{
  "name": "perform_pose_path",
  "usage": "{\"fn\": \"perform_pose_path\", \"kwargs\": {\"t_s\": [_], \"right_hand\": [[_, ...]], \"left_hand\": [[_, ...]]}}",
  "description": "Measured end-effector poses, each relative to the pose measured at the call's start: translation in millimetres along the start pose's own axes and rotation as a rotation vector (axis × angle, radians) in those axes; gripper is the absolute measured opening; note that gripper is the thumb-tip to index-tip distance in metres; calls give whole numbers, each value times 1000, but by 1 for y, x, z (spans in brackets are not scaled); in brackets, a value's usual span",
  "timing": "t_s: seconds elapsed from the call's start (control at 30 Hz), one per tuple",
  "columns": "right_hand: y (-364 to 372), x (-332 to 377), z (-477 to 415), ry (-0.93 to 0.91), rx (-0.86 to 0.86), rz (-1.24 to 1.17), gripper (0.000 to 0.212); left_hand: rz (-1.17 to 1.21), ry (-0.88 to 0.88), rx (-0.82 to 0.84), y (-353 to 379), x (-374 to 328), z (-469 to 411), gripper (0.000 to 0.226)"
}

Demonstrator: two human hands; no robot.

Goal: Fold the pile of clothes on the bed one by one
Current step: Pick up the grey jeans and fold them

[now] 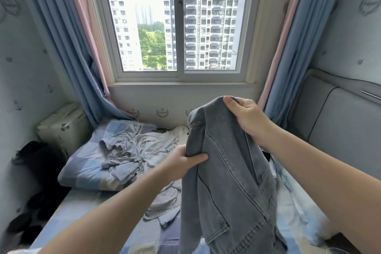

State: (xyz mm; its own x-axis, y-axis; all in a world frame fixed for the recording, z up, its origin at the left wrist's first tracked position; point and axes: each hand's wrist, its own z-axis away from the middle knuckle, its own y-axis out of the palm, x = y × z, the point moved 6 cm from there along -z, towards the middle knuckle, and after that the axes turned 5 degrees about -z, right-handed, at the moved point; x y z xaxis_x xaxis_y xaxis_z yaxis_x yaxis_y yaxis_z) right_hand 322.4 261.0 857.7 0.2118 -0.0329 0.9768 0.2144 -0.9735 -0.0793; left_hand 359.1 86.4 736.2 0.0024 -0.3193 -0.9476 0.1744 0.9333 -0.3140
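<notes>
Bare forearms (115, 202); bare left hand (182, 161), right hand (248, 118).

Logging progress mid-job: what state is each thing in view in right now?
Denim garment: held up, unfolded, hanging from both hands.
Left hand: grips the garment's side edge.
Right hand: grips its top.
Other clothes: crumpled, unfolded, lying on pillow and bed.
Window: shut.
Curtains: drawn aside.

both hands (183, 163) (248, 118) raised and gripping
</notes>
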Motion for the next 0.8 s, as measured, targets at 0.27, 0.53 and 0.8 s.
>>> {"fn": "perform_pose_path", "kwargs": {"t_s": [0.27, 0.53, 0.8], "right_hand": [[-72, -48, -13, -12, -301, 306, 33], [21, -99, 52, 22, -18, 427, 99], [5, -105, 26, 92, 48, 207, 23]], "left_hand": [[202, 201, -296, -43, -66, -10, 27], [146, 275, -196, -7, -122, -17, 31], [-35, 265, -414, -67, -112, -30, 38]]}}
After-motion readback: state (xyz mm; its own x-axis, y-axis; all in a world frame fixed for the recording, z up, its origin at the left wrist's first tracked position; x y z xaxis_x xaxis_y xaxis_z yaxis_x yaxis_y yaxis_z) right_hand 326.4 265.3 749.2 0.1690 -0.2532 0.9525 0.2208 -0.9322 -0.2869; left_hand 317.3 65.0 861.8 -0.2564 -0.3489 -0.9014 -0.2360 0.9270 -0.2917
